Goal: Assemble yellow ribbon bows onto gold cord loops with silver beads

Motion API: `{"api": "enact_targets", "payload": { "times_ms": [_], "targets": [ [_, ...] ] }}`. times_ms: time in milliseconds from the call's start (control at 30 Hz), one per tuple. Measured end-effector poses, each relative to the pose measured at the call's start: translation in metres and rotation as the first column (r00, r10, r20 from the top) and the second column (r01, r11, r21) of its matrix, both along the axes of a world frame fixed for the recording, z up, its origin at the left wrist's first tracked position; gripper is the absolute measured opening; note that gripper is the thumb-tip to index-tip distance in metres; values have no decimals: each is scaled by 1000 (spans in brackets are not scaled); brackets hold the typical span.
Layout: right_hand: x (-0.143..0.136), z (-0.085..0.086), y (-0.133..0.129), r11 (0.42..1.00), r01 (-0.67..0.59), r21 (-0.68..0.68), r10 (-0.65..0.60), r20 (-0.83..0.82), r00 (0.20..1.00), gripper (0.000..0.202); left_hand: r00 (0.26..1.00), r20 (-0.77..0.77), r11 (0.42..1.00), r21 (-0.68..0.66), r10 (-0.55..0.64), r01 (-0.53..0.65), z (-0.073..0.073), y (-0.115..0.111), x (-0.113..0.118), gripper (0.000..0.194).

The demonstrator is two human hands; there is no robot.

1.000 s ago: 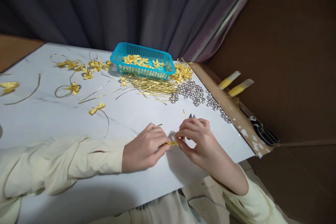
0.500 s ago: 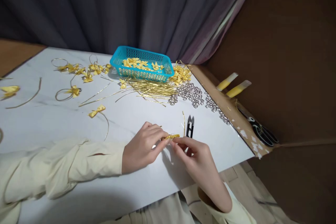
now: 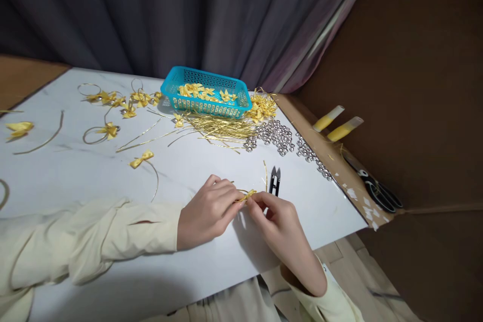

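Observation:
A small yellow ribbon bow with gold cord (image 3: 249,194) is pinched between my two hands above the white table. My left hand (image 3: 209,210) grips its left end between thumb and fingers. On the other side, the thumb and index fingertip of my right hand (image 3: 285,221) close on the right part of the bow. Black thread snips (image 3: 275,181) lie just beyond my right hand, beside a short gold cord (image 3: 265,173). The fingertips hide part of the bow.
A blue basket (image 3: 206,106) of yellow bows stands at the back, with gold cords (image 3: 222,128) before it. Silver rings (image 3: 277,136) lie to the right. Black scissors (image 3: 379,193) and two yellow tubes (image 3: 345,129) rest along the right edge. Bows with cords (image 3: 141,159) lie left.
My right fingers have shifted slightly on the bow, and the bow is tilted more upward at its right end. The whole view has moved a little.

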State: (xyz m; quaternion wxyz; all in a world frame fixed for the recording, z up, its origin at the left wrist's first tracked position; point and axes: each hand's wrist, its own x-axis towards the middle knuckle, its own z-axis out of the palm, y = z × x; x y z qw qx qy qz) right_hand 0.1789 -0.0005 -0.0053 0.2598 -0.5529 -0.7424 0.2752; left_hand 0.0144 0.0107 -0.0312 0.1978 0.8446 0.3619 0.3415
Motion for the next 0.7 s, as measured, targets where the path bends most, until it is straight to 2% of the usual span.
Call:
{"api": "enact_targets", "payload": {
  "times_ms": [467, 700],
  "targets": [
    [-1, 5, -1, 992, -102, -80, 107, 63, 992, 25, 1000, -11, 1000, 3, 2, -2, 0, 0, -1, 17],
    [5, 9, -3, 998, -52, -27, 52, 1, 999, 22, 1000, -13, 1000, -19, 3, -3, 1, -1, -1, 17]
  ]
}}
